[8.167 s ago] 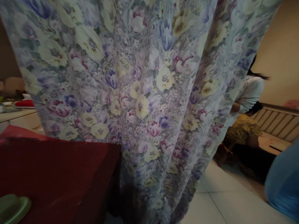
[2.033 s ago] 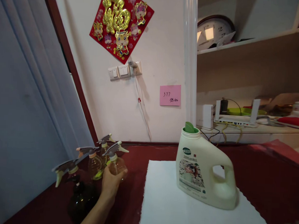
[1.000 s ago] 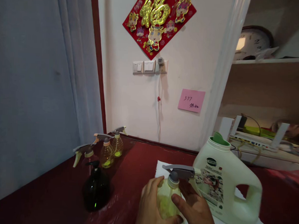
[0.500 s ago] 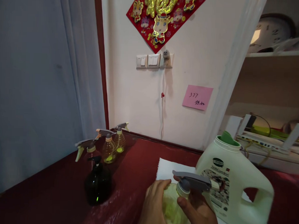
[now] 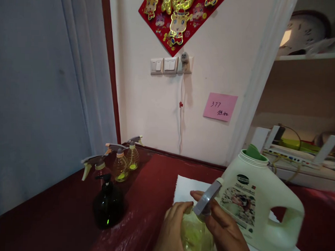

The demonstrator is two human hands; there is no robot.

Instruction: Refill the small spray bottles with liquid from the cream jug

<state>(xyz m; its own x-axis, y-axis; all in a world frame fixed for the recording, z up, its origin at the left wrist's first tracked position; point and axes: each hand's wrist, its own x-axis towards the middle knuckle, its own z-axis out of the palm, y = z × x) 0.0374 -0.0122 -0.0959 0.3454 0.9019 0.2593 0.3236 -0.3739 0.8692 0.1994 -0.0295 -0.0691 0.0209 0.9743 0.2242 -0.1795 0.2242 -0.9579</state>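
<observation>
A clear spray bottle [image 5: 195,234] with yellowish liquid is held low in front of me, its grey trigger head [image 5: 207,198] pointing up and to the right. My left hand [image 5: 173,228] wraps round the bottle's body from the left. At the neck, my right hand [image 5: 226,224] has its fingers closed on the spray head from the right. The large pale green jug [image 5: 263,213], with a dark green spout in its uncapped mouth, stands just right of my right hand. White paper [image 5: 185,188] lies beneath, partly hidden by my hands.
At the left of the red tabletop [image 5: 151,183] stand several bottles: a dark pump bottle [image 5: 108,205] and trigger spray bottles [image 5: 119,167] behind it. A wall with a plugged-in cord [image 5: 180,122] rises behind. Shelves with a white router [image 5: 292,157] are at the right.
The spray head has turned, its nozzle swinging from pointing right to pointing away and up-right. My right hand has shifted slightly with it, while my left hand stays round the bottle.
</observation>
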